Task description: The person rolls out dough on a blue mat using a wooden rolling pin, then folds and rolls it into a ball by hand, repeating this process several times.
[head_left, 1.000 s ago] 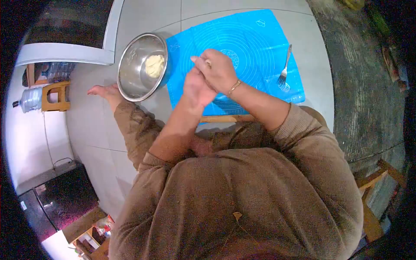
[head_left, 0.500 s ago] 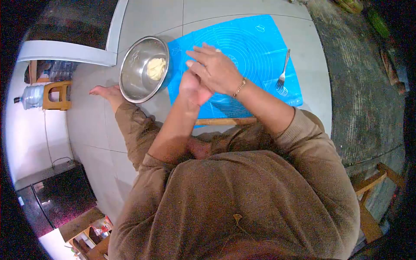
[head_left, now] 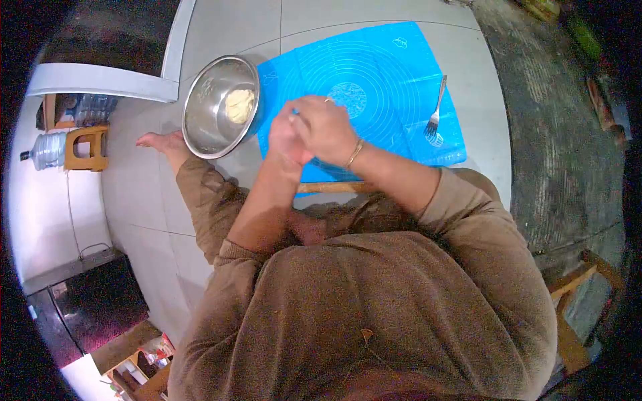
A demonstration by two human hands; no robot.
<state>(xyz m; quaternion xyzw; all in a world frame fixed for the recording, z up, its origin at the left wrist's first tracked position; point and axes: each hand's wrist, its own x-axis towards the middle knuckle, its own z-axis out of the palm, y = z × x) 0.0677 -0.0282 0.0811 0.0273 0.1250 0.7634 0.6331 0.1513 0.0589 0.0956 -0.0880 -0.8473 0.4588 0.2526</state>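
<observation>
Above the near left part of a blue baking mat (head_left: 394, 60), my two hands are clasped together. My right hand (head_left: 329, 130), with a bracelet at its wrist, is curled over my left hand (head_left: 286, 142). The fingers of both are bent and pressed against each other, partly hidden and slightly blurred. If anything small lies between the palms, it is out of sight. Just left of my hands stands a steel mixing bowl (head_left: 200, 120), holding a lump of pale dough (head_left: 239, 106). A fork (head_left: 437, 110) lies on the mat's right side.
A wooden rolling pin (head_left: 334, 188) lies along the mat's near edge, close to my legs. My bare foot (head_left: 159, 139) rests beside the bowl. Farther left are a yellow stool (head_left: 100, 148) and a large water bottle (head_left: 48, 152). A dark ribbed mat (head_left: 545, 147) borders the tiles on the right.
My hands have drawn slightly left and nearer to me. The right fingers, stretched out before, have curled around the left hand. The bowl, dough and fork have stayed put.
</observation>
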